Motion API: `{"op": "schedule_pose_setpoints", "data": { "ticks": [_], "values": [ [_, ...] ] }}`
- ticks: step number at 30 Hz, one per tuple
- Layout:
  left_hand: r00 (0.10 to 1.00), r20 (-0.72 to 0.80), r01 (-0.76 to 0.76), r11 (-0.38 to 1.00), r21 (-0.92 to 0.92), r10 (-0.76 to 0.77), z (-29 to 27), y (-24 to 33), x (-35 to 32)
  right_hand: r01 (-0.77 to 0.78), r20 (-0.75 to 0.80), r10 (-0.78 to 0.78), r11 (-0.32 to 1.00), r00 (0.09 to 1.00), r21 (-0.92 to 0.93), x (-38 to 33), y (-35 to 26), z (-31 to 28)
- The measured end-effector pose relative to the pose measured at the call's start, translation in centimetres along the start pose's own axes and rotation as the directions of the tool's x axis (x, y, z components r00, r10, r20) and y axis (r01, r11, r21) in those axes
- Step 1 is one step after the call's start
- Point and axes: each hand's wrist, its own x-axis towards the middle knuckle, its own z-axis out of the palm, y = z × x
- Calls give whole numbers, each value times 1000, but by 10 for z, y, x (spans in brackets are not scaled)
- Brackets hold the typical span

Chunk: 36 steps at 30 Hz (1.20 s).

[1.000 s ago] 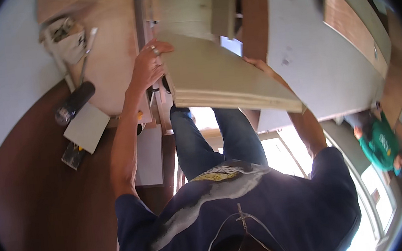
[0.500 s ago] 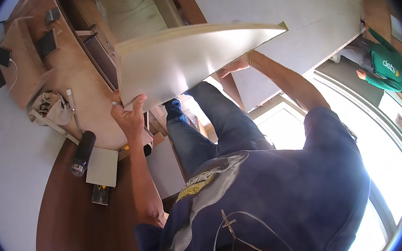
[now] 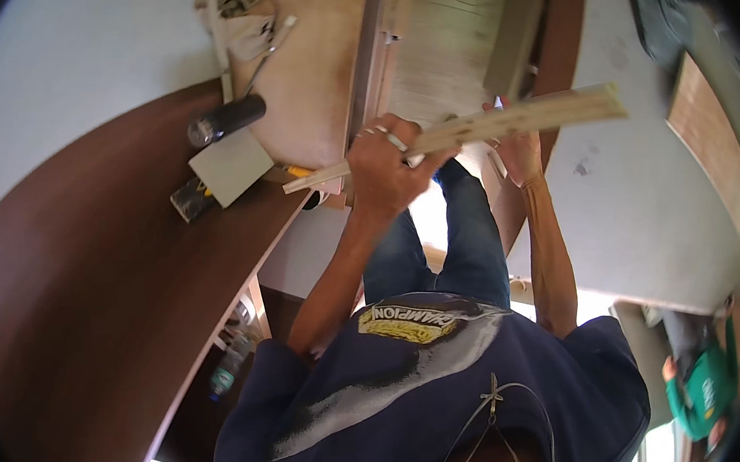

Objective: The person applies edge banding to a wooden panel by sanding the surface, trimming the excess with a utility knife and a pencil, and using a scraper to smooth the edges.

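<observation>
The left hand (image 3: pixel 386 171) is closed firmly around a long pale wooden board (image 3: pixel 468 130), fingers wrapped over its upper edge close to the board's left end. A ring shows on one finger. The right hand (image 3: pixel 516 148) is behind the same board farther toward its right end; its palm and fingers press against the board's face, though how far the fingers curl round it cannot be made out. Between the two hands the board is seen edge-on, running nearly level, its left tip reaching out over the near edge of a light brown workbench (image 3: pixel 309 84).

On that workbench, near its left edge, lies a dark cylinder (image 3: pixel 226 120), and just beside it a small pale square block (image 3: pixel 231 166) at the corner, with a small dark object (image 3: pixel 188 200) touching the block's lower side. Toward the far left corner of the workbench sits a jumble of whitish tools and cords (image 3: pixel 245 28). Beyond the board is a pale wooden frame (image 3: pixel 466 31), open-fronted like a cabinet carcass. A broad dark brown panel (image 3: pixel 73 325) spreads left of the person. Low at the right edge, another person in a green top (image 3: pixel 706 381) is near a grey sheet (image 3: pixel 646 193).
</observation>
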Motion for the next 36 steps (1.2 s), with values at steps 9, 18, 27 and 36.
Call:
{"op": "schedule_pose_setpoints", "data": {
  "ticks": [9, 18, 27, 36],
  "values": [
    [984, -174, 8, 969, 245, 36, -58, 10, 11, 134, 449, -62, 983, 891, -129, 122, 35, 85],
    [958, -185, 272, 901, 338, -220, -95, -68, 46, -29, 383, 189, 922, 904, -385, 249, 103, 189],
    [939, -222, 325, 893, 312, -264, -105, -154, 75, -192, 217, 294, 900, 931, -392, 283, 138, 239],
    [920, -223, 372, 899, 233, -323, -77, -198, 102, 219, 521, 76, 848, 850, -482, 235, 104, 314]
  ]
}}
